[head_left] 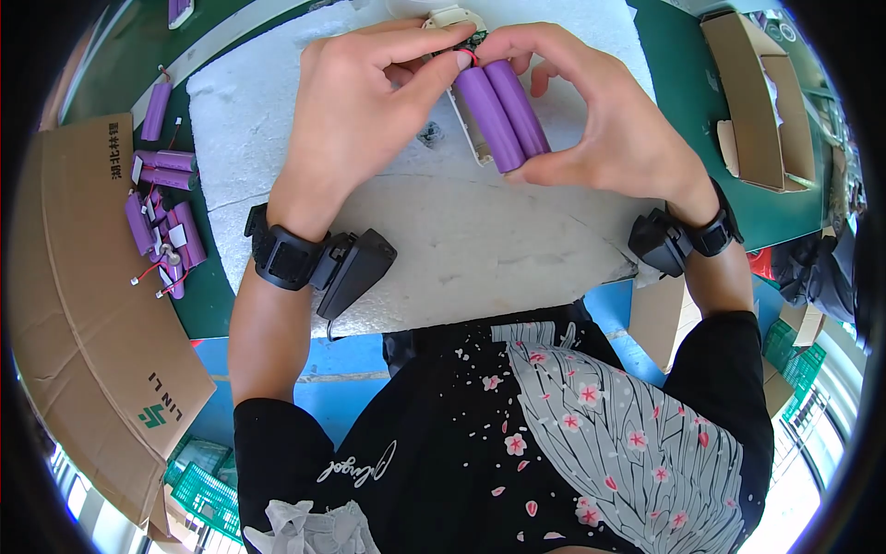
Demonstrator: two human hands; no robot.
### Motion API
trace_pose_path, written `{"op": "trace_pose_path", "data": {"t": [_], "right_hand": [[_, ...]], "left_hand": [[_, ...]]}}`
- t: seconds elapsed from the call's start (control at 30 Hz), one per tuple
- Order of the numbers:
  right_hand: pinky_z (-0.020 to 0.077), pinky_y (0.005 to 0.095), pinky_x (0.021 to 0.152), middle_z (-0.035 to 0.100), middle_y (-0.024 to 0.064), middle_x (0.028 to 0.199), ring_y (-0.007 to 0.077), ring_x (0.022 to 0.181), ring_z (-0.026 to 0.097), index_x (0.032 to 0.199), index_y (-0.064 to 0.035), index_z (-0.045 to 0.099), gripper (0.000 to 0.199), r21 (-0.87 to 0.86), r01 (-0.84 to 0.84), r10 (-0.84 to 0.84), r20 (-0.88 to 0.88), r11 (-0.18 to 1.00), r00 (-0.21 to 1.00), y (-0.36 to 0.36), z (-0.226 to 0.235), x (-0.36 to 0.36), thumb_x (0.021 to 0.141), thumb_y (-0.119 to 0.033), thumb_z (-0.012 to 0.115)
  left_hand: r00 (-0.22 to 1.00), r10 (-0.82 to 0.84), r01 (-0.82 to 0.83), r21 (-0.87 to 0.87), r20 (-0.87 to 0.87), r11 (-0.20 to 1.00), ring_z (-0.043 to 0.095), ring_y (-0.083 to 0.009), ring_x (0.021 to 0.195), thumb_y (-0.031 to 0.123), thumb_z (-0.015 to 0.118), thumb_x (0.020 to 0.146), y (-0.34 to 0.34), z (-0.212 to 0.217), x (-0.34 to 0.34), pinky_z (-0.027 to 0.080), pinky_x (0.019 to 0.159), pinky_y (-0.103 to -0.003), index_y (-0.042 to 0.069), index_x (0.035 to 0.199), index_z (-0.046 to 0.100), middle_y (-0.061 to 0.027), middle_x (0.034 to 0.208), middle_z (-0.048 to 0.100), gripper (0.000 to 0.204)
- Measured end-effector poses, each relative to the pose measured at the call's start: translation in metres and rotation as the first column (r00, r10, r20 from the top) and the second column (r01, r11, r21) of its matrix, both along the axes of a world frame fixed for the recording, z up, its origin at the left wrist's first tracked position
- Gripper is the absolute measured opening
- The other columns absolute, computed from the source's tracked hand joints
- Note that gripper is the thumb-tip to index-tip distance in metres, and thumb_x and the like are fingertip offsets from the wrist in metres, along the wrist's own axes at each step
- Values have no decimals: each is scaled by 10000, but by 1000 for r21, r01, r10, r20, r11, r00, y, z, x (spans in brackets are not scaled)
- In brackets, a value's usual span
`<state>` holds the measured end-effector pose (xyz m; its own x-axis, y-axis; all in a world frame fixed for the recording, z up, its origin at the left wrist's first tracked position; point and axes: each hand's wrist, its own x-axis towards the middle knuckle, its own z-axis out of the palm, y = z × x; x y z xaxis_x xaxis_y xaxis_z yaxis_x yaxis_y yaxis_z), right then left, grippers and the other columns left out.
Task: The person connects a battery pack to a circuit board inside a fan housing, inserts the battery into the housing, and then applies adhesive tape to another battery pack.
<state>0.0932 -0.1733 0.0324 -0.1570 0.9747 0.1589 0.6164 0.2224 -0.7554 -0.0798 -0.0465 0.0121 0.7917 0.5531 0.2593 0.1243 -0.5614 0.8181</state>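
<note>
Two purple cylindrical battery cells (503, 113) lie side by side as a pack inside a white plastic case (454, 18), held above a white foam sheet (461, 231). My right hand (600, 120) wraps round the far side of the pack and supports its lower end. My left hand (360, 102) pinches with thumb and forefinger at the pack's top end, where a small circuit board and a red wire show. Both wrists wear black bands with small black devices.
Several loose purple cells with red wires (161, 222) lie on the green table at the left, beside a flat brown cardboard sheet (83, 314). An open cardboard box (761, 102) stands at the right. A blue surface and green crates sit below the table edge.
</note>
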Motion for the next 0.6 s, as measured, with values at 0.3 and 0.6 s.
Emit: {"op": "trace_pose_path", "data": {"t": [0.3,0.6], "right_hand": [[502,329,806,540,74,1163,253,988,550,1127,-91,558,604,166,55,-79,139,985,987,-2,1,-13,582,-40,812],[513,315,796,551,88,1203,271,926,593,940,-71,599,451,292,62,-144,268,954,953,-7,-8,-14,551,-85,827]], "left_hand": [[997,-67,69,73,-23,995,587,-94,712,67,597,864,7,-1,-2,488,666,-215,54,1101,650,-107,1014,660,244],[996,-88,88,57,0,994,566,-88,681,80,597,873,8,-8,-4,480,646,-212,61,1112,648,-86,979,665,245]]}}
